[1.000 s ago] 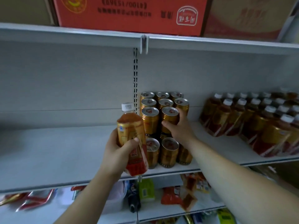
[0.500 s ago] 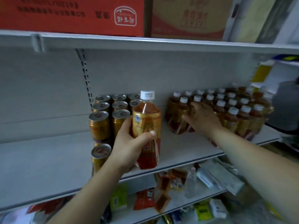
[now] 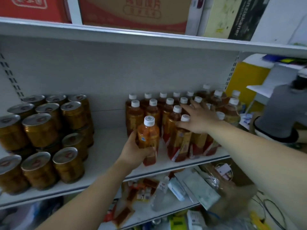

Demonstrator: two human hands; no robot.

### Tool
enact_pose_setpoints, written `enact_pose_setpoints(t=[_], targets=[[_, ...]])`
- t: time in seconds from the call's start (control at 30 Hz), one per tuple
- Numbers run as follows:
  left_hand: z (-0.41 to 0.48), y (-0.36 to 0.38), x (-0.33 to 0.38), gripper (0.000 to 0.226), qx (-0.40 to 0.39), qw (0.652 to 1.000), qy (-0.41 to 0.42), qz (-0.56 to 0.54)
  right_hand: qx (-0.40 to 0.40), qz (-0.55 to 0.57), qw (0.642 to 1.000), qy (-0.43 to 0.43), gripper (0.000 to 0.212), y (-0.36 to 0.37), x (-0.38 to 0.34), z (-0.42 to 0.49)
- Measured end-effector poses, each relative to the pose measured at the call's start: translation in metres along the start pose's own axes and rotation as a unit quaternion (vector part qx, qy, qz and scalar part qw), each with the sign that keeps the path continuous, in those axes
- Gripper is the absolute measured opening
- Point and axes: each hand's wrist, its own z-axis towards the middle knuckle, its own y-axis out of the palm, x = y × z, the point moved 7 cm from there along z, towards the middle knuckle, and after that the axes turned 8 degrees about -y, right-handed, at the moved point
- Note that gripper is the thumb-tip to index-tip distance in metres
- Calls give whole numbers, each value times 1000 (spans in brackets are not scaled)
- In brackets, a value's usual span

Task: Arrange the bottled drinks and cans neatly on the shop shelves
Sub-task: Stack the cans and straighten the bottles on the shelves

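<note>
1. The bottle [image 3: 148, 135] sits at frame centre, my left hand [image 3: 132, 150] wrapped round its body, just left of the bottle rows [image 3: 166, 113].
2. My right hand [image 3: 199, 120] rests spread on those rows, gripping nothing.
3. I fear a nudge topples the leaning front bottles.

Left hand [image 3: 132, 152] curls in a grip; right hand [image 3: 200, 121] reaches forward, fingers spread straight.
</note>
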Motion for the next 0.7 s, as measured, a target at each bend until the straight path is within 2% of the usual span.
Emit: enact_pose_setpoints(t=[0.1,0.27,0.4,0.47,0.6,0.7], targets=[[17,17,-12,70,2,1000,-17,-3,3,-2,1000,-30,92,8,3,5],[44,43,-14,84,-44,998,-11,45,39,1,998,-43,93,13,9,12],[62,50,-13,73,-5,997,-5,76,47,-2,998,-49,91,15,8,11],[68,48,-9,77,19,992,12,122,47,-1,997,-53,91,14,8,12],[74,39,-2,59,56,993,26,103,55,-2,997,-58,90,14,9,11],[78,41,-2,75,72,988,25,137,55,-3,997,-54,91,16,10,12]])
